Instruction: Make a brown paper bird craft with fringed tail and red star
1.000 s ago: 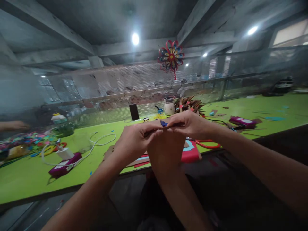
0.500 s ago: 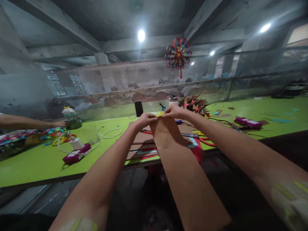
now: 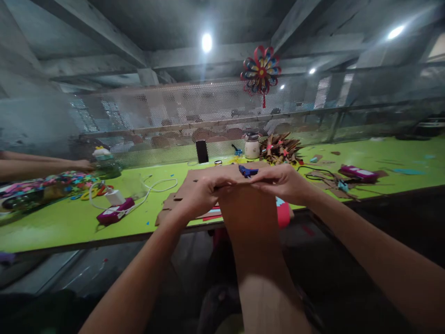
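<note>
A long brown cardboard strip runs from my lap up to my hands. My left hand and my right hand both pinch its far top edge, fingers closed on it, side by side above the near edge of the green table. A small blue tool lies on brown cardboard just behind my fingertips. Under my hands, flat cardboard pieces and a red sheet rest on the table.
A magenta box with a white charger and cable lies left. Another person's arm reaches over colourful scraps at far left. A phone, white jar, cardboard cone pile and a second magenta box stand behind. A perforated screen backs the table.
My hands drew back toward me and lowered slightly, still gripping the strip's top edge. The blue tool has come into view behind my fingers.
</note>
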The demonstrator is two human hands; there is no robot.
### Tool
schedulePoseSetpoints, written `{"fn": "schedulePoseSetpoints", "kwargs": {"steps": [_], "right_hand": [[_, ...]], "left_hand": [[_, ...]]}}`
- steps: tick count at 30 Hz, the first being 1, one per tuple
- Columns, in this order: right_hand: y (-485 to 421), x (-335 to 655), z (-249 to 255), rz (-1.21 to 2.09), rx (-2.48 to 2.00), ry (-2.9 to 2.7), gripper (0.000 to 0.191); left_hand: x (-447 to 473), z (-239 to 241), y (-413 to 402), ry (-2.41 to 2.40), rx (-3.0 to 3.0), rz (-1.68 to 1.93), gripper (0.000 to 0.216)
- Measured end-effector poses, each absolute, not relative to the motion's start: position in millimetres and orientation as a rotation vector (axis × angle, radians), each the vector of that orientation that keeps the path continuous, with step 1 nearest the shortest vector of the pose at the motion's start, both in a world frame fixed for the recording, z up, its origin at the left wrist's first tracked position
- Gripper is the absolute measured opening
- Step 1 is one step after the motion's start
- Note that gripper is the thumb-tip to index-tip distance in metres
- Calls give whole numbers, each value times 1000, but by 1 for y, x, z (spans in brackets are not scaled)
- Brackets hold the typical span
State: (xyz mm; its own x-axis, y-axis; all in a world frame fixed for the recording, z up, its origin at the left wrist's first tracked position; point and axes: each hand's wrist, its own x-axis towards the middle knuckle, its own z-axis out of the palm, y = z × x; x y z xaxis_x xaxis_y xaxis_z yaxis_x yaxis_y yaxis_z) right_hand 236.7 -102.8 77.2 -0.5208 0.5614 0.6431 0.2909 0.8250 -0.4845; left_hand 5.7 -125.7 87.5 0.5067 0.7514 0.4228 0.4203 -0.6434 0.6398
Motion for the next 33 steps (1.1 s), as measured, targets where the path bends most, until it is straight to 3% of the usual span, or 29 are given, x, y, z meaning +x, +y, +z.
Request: {"fn": "schedulePoseSetpoints", "kwargs": {"steps": [5,11,18,24,30,33], "right_hand": [[-66,232,73,684,-687,-2038,19],[-33,229,56,855,-689,-1891,24],[-73,233,64,908,-564,-1799,18],[-133,241,86,692,-388,-1947,16],[-157,243,93,409,-339,-2100,19],[-158,242,94,408,-317,-2123,21]], "left_hand": [[5,79,-89,993,2048,1089,10],[1,68,-63,963,1990,1196,12],[4,76,-122,928,2066,1287,10],[2,87,-179,990,2322,1399,12],[6,118,-199,995,2407,945,37],[18,139,-196,1033,2470,755,29]]}}
